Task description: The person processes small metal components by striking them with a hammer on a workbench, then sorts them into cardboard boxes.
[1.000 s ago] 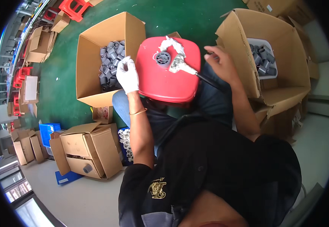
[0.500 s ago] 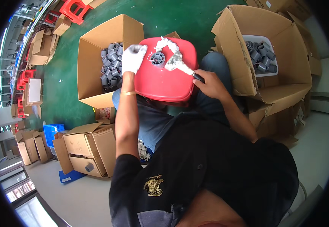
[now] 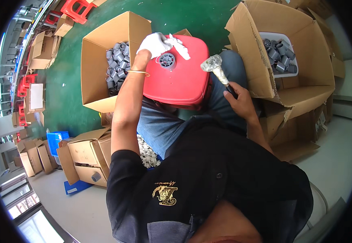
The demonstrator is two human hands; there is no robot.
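- Red plastic stool (image 3: pixel 184 77) lies across the person's lap at about twelve o'clock from the torso, seat facing up, with a round grey fitting (image 3: pixel 166 60) resting on it. It looks rigid and light, with a smooth, somewhat slippery top; the rounded rim seems the safest place to hold it.
- Left cardboard box (image 3: pixel 99 60), at ten o'clock from the stool, is filled with grey cylindrical fittings (image 3: pixel 116 65) that look hard and small enough to pinch singly.
- Right cardboard box (image 3: pixel 301 81), at two o'clock, holds a white bin (image 3: pixel 290 73) with more of the same parts.
- Left hand (image 3: pixel 153 43), in a white glove, reaches forward with the arm nearly straight and rests at the stool's far left corner, touching a white rag (image 3: pixel 180 45); the fingers are curled, but I cannot tell whether they grip anything.
- Right hand (image 3: pixel 240 103), bare, sits at three o'clock of the stool, closed around the dark handle of a tool (image 3: pixel 216 71) whose wrapped, shiny head points up toward the stool's right edge.
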